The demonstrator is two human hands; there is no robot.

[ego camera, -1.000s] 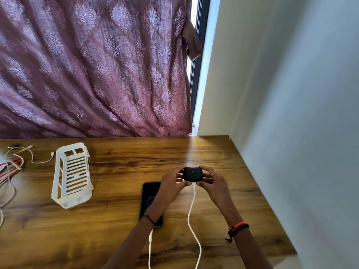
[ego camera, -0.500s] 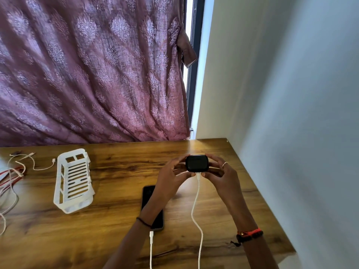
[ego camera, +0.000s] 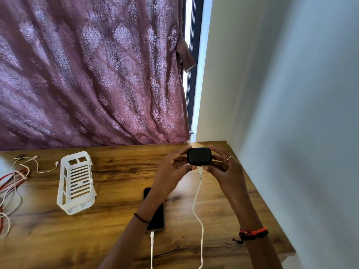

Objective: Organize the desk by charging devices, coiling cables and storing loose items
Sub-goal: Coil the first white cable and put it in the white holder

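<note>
A small black earbud case (ego camera: 199, 156) is held above the far right part of the wooden desk (ego camera: 116, 171). My left hand (ego camera: 171, 171) grips its left side and my right hand (ego camera: 223, 169) grips its right side. A white cable (ego camera: 197, 200) is plugged into the case's underside and trails down to the near desk edge. A black phone (ego camera: 156, 214) lies flat under my left forearm, with a second white cable (ego camera: 152, 247) plugged into its near end.
A white slotted plastic basket (ego camera: 76, 181) lies on the desk to the left. Tangled white and red cables (ego camera: 13, 183) sprawl at the far left edge. A purple patterned curtain (ego camera: 93, 74) hangs behind the desk; a pale wall (ego camera: 281, 113) borders it on the right.
Both hands have carried the case farther from me, toward the desk's back right corner, with the white cable following. The phone and basket stayed put.
</note>
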